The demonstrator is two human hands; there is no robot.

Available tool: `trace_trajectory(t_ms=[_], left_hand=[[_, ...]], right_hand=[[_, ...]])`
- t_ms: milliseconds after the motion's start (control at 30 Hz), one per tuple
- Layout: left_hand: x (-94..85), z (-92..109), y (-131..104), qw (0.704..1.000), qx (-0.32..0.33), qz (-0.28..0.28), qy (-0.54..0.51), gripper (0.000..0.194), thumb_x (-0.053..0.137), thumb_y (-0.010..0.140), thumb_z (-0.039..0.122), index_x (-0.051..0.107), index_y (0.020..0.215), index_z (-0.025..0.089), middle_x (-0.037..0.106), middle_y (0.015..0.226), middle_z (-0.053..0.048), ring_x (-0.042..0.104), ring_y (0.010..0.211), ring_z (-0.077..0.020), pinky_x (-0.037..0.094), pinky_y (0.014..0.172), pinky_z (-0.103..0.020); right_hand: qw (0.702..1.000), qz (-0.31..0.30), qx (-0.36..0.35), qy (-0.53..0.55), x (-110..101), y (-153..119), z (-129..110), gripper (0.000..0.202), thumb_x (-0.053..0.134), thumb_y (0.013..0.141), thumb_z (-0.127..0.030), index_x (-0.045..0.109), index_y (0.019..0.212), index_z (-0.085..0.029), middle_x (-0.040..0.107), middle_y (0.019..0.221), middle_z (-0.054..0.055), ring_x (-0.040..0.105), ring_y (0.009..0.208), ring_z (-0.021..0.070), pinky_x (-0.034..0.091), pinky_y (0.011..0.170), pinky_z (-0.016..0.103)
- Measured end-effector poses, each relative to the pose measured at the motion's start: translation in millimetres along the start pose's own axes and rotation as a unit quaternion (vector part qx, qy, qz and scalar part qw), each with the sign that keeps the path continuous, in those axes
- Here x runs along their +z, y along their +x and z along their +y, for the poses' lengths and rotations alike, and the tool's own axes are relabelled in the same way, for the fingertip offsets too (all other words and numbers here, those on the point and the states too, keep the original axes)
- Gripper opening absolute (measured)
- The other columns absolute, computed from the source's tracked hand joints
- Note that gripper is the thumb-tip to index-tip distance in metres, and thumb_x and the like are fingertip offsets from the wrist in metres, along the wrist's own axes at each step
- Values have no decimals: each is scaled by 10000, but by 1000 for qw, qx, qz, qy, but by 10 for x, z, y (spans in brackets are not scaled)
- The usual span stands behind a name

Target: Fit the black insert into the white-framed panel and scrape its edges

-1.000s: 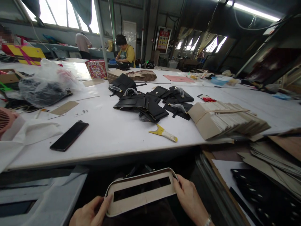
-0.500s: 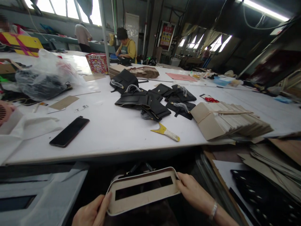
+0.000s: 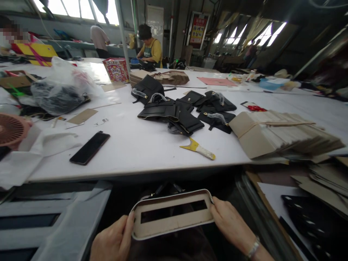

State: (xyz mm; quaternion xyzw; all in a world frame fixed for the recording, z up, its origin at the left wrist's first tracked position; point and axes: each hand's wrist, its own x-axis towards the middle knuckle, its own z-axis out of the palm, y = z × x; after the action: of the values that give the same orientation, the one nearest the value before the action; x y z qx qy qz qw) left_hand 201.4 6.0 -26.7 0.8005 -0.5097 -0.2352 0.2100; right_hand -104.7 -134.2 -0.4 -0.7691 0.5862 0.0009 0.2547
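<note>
We take the white desk (image 3: 141, 145) as our landmark: below its near edge, close to us, both hands hold a beige panel (image 3: 174, 223) with a long dark slot cut through it, and that panel hangs clear of the desk, over a dark lap area. Our left hand (image 3: 114, 243) grips the panel's left end, its fingers (image 3: 129, 226) closed around that rounded edge with the thumb lying along the face. Our right hand (image 3: 231, 224) holds the right end, fingers (image 3: 216, 210) pinched together on the upper right corner; a bracelet shows at that wrist. On the desk, going from its left side, we see a pink fan (image 3: 11, 130) at the left edge, a clear plastic bag (image 3: 59, 90) of dark items farther back, and a black phone (image 3: 89, 148) lying flat near the front edge. Toward the desk's middle lies a heap of black leather bags (image 3: 174, 112), and just in front of it a yellow-headed scraper (image 3: 198, 148). On the desk's right side rests a banded stack of cardboard pieces (image 3: 282, 132). At the desk's far end a person in a yellow shirt (image 3: 149, 47) bends over work.
</note>
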Motion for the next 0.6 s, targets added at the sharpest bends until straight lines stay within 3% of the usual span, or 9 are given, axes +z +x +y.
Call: trace_trajectory(t_ms=[133, 267, 367, 467, 600], left_hand=[[-71, 217, -43, 995, -45, 35, -79, 501, 329, 967, 484, 470, 578, 203, 537, 554, 10, 525, 539, -124, 315, 540, -246], [-100, 336, -89, 989, -85, 14, -121, 457, 442, 907, 560, 565, 658, 197, 571, 578, 8, 540, 558, -136, 339, 549, -241], [-106, 389, -105, 989, -116, 11, -93, 375, 529, 860, 535, 586, 699, 201, 607, 603, 0, 576, 582, -156, 356, 567, -249], [-103, 419, -74, 992, -122, 8, -40, 333, 490, 884, 465, 555, 676, 213, 623, 612, -11, 597, 599, -171, 344, 564, -259], [-98, 394, -52, 995, -96, -2, 38, 358, 417, 916, 430, 503, 635, 225, 624, 605, -11, 601, 586, -172, 321, 547, -264]], right_hand=[[997, -9, 60, 44, 81, 4, 38, 363, 316, 833, -514, 544, 723, -255, 682, 729, 106, 646, 706, 286, 417, 637, 353], [983, -33, 149, 105, 112, -8, 78, 513, 317, 726, -709, 590, 764, -276, 665, 682, 65, 651, 712, 284, 453, 661, 347], [975, -36, 179, 126, 98, -31, 87, 559, 337, 672, -742, 625, 789, -277, 662, 665, 56, 648, 697, 275, 459, 648, 328], [971, -24, 196, 134, 100, -32, 100, 566, 349, 646, -741, 635, 790, -274, 659, 672, 42, 637, 682, 257, 449, 617, 306], [975, 38, 164, 147, 130, -65, 81, 483, 373, 688, -683, 604, 682, -260, 590, 577, 21, 571, 576, 205, 405, 563, 280]])
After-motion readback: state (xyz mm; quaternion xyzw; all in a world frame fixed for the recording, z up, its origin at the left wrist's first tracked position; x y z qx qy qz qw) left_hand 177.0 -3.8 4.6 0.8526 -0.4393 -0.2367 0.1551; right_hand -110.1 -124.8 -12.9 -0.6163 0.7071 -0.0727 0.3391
